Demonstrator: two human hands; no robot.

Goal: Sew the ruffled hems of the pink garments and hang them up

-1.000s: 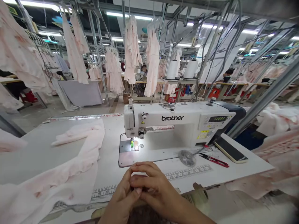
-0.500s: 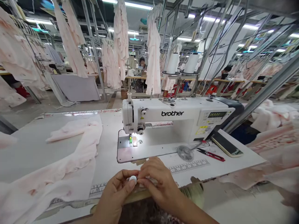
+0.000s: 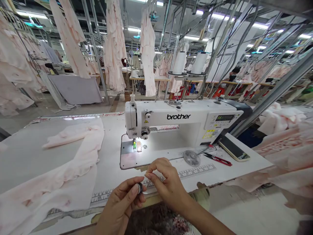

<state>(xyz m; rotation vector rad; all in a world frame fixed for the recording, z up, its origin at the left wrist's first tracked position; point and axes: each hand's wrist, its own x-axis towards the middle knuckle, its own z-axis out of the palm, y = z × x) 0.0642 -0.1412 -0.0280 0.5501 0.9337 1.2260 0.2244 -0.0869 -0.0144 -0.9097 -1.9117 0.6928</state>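
Between the thumb and fingers of my left hand (image 3: 123,200) is a small round metal bobbin case (image 3: 139,188), dark with a pale rim, held edge-on over the table's front edge. My right hand (image 3: 165,178) is just right of it, thumb and forefinger pinched together; a thread there is too fine to make out. Beyond both hands stands the white sewing machine (image 3: 156,112), its lamp lit over the needle plate (image 3: 132,158). A printed ruler strip (image 3: 195,172) runs along the table near my hands.
Pale pink fabric (image 3: 78,163) lies on the table's left. At the right are a round clear dish (image 3: 192,158), red-handled thread snips (image 3: 218,159) and a phone (image 3: 234,148). A slanted metal post (image 3: 271,96) rises by the machine. Thread cones (image 3: 179,63) stand behind.
My left hand has turned the small round piece, from a white face to a dark, metallic side. My right hand has drawn slightly up and away from it. The view has shifted slightly.
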